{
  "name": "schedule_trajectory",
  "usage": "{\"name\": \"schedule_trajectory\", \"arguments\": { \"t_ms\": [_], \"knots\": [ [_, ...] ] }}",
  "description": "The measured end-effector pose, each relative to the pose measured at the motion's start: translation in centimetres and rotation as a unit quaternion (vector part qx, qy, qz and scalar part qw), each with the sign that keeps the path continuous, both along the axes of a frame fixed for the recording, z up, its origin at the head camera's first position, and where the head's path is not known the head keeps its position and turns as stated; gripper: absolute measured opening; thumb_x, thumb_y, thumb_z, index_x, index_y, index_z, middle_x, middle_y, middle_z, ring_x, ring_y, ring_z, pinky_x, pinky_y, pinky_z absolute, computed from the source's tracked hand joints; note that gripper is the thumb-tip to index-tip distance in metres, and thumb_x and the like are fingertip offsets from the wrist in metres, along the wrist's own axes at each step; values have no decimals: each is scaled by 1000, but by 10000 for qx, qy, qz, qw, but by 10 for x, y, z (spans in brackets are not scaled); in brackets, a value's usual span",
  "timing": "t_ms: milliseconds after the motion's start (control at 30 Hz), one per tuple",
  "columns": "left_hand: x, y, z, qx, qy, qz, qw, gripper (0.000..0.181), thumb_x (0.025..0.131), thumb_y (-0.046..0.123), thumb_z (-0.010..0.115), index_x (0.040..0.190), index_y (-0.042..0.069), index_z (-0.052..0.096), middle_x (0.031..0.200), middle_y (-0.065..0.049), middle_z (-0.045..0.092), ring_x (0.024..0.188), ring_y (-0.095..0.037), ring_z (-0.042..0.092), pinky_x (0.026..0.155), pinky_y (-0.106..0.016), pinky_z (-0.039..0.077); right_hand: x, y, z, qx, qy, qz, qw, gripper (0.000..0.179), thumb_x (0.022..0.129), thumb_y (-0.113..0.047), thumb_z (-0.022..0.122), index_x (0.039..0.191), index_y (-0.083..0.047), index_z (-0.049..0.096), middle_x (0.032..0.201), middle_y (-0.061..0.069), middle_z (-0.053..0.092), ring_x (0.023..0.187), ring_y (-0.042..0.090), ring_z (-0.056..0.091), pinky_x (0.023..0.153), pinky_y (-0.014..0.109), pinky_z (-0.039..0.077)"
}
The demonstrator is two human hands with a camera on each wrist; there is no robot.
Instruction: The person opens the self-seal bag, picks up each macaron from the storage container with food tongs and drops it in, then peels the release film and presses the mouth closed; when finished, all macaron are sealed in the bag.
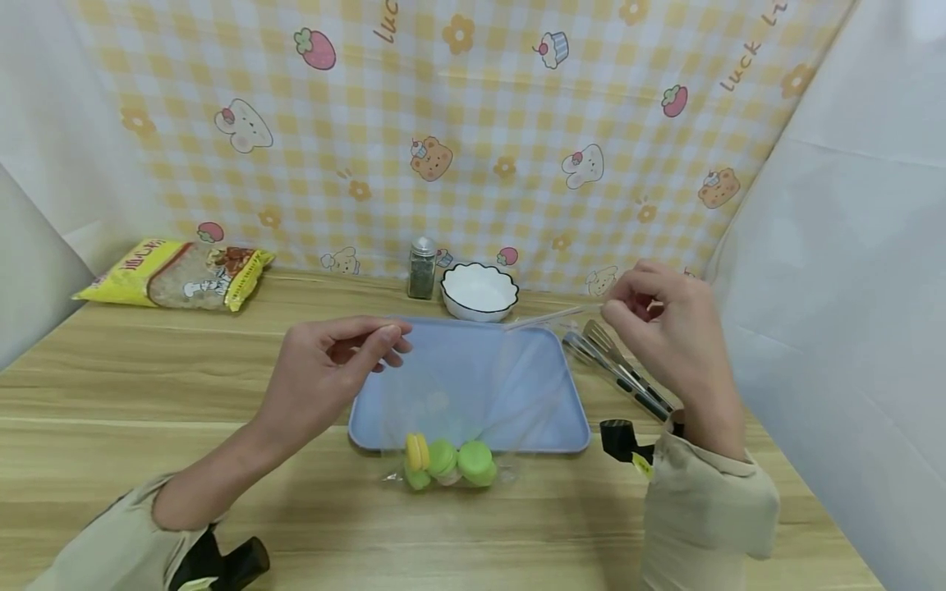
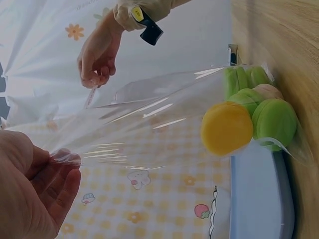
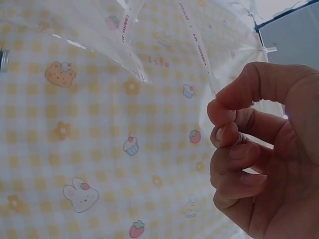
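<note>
A clear plastic bag (image 2: pixel 149 117) hangs with several macarons at its bottom, green ones (image 1: pixel 475 461) and a yellow one (image 1: pixel 417 451). My left hand (image 1: pixel 325 365) pinches the bag's upper left edge between thumb and fingers. Up at the right, my right hand (image 1: pixel 668 336) pinches the end of a thin whitish strip (image 3: pixel 199 50) with pink printing. That strip runs taut from the bag's mouth to the fingertips. Seen from the left wrist, the yellow macaron (image 2: pixel 227 128) lies closest, with the green ones (image 2: pixel 274 122) beside it.
Behind the bag lies a blue tray (image 1: pixel 580 427) on the wooden table (image 1: pixel 296 525). Past its far edge stand a white scalloped bowl (image 1: pixel 480 291) and a spice jar (image 1: pixel 422 271). A yellow food packet (image 1: pixel 177 275) is at far left, metal kitchen utensils (image 1: pixel 617 365) at right.
</note>
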State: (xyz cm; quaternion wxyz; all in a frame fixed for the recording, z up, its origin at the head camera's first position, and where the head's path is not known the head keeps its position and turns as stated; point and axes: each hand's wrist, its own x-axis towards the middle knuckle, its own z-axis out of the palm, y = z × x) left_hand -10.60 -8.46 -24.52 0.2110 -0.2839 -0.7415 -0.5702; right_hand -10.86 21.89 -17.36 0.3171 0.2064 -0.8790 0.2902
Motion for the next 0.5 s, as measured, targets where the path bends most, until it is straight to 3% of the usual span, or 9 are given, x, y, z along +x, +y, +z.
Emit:
{"name": "schedule_trajectory", "arguments": {
  "t_ms": [500],
  "knots": [
    [-6,-3,-2,0,-63,63,10000,15,90,3,60,98,3,72,83,-2,71,69,-13,66,60,-25,55,-2,10,1,-72,-97,-286,9995,22,76,7,51,63,-8,60,62,2,48,59,13,41,52,19,37]
  ]
}}
